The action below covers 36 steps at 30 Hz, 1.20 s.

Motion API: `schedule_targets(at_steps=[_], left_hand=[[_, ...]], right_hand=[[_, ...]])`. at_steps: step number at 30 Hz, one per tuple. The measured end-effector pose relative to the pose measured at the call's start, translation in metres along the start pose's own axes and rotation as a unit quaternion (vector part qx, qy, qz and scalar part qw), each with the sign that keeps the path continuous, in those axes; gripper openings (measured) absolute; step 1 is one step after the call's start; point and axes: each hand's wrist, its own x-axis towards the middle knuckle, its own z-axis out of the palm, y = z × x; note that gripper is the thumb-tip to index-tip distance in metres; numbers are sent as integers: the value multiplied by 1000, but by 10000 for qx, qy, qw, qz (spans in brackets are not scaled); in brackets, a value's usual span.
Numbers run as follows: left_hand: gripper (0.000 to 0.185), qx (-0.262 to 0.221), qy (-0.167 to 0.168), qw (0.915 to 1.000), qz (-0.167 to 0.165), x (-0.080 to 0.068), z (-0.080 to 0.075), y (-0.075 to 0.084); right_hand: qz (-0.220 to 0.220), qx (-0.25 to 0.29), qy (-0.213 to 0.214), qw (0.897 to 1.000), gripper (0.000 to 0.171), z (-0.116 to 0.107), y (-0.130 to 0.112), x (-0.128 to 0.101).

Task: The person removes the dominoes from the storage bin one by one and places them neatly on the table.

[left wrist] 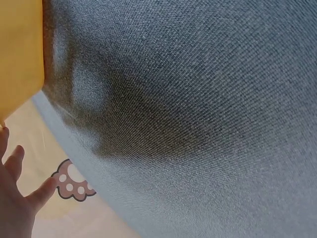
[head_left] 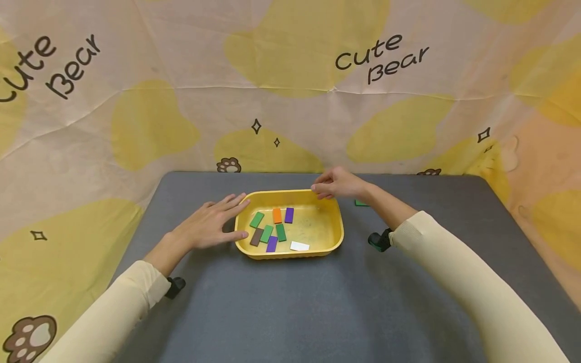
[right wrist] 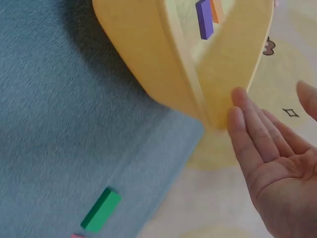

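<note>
Two hands at my yellow tray (head_left: 333,224) on the grey table (head_left: 290,312). Left hand (head_left: 211,227), grip spread flat, fingertips touching the tray's left rim. Right hand (head_left: 338,184), fingers loosely extended at the far right corner, nothing pinched. Coloured blocks (head_left: 272,229) lie inside the tray, between both grips. One green block (right wrist: 100,209) sits on the table just beside my right wrist.

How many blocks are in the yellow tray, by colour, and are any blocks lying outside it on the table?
In the yellow tray:
Green blocks: 3
Purple blocks: 2
Orange block: 1
Brown block: 1
White block: 1
Outside, on the table:
Green block: 1
A pink sliver beside it may be another block; not counted.
Total: 9
</note>
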Motion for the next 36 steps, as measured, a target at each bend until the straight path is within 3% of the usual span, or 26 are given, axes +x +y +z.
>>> schedule_targets(at_steps=[4, 8, 15, 27, 36], left_hand=[[91, 55, -25, 10000, 8, 0, 0, -1], [91, 41, -33, 10000, 1, 0, -1, -1], [89, 16, -44, 10000, -52, 0, -2, 0], [89, 15, -57, 10000, -65, -1, -1, 0], [88, -38, -27, 10000, -74, 0, 0, 1]], right_hand=[[180, -38, -147, 9997, 41, 8, -3, 6], [327, 3, -31, 9995, 37, 12, -7, 9], [296, 85, 32, 9995, 36, 19, -10, 17], [426, 20, -503, 9978, 36, 39, -12, 29], [564, -294, -369, 9973, 34, 52, -13, 39]])
